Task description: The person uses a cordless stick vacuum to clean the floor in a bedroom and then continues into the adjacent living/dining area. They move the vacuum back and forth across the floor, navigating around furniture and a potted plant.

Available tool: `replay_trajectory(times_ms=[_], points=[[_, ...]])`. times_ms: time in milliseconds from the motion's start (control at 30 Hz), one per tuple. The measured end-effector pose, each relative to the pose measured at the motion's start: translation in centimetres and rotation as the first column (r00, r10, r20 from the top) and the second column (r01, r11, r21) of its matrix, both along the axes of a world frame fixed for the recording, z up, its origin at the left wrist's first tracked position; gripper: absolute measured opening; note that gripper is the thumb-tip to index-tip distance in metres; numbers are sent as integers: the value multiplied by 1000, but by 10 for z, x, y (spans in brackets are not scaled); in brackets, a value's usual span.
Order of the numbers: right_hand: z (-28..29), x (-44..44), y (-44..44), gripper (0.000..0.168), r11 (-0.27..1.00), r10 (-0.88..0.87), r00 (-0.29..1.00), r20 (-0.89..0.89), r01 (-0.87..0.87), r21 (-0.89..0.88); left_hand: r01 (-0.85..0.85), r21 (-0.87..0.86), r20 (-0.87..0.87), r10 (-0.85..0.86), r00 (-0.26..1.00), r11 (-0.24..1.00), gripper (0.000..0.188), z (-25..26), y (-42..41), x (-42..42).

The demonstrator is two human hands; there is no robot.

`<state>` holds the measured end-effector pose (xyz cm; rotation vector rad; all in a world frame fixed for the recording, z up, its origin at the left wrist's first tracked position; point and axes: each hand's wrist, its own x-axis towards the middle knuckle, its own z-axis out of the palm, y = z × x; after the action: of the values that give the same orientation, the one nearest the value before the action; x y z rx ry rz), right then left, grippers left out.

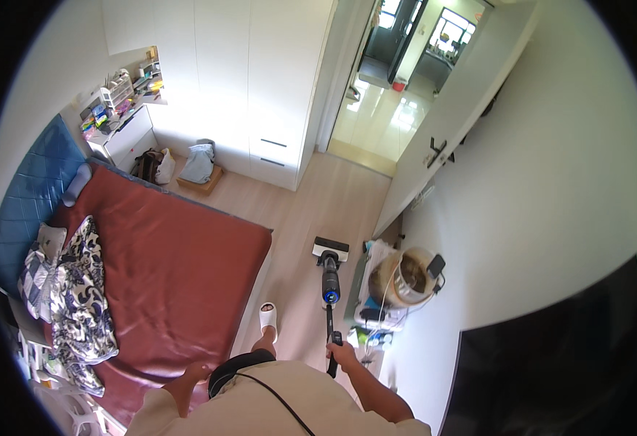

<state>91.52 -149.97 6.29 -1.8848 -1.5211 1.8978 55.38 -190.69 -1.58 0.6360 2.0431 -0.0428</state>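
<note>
My right hand (343, 355) is wrapped around the black handle of an upright floor cleaner (330, 283). A blue ring glows on the cleaner's body. Its wide black-and-white floor head (331, 248) rests flat on the light wood floor (302, 218), out in front of me. My left hand (201, 374) hangs low beside my dark shorts, close to the bed's edge; its fingers are too small and partly hidden to make out. Left of me lies the bed with a smooth reddish-brown cover (182, 267).
At the right wall, a bucket-like container (414, 272) sits on a pale case (378, 250), with cables hanging down. An open door (449, 120) leads to a tiled room. White wardrobes (220, 71), a cardboard box (201, 182) and bags stand ahead. Patterned bedding (81, 300) lies on the bed.
</note>
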Motion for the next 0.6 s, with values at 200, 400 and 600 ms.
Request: replay_trajectory(times_ms=[200,400,600], points=[[-9,-77,88,20,985,-138,972,-192,114,-130,55,-167,59,-45,997,984,37,-27,93,-72],[-2,-159,179,20,972,-204,963,-174,177,-157,180,244,3,-186,983,953,32,-75,232,-184],[-7,-195,274,17,980,-179,975,-129,165,-111,-179,474,46,179,983,862,26,-30,397,-276]])
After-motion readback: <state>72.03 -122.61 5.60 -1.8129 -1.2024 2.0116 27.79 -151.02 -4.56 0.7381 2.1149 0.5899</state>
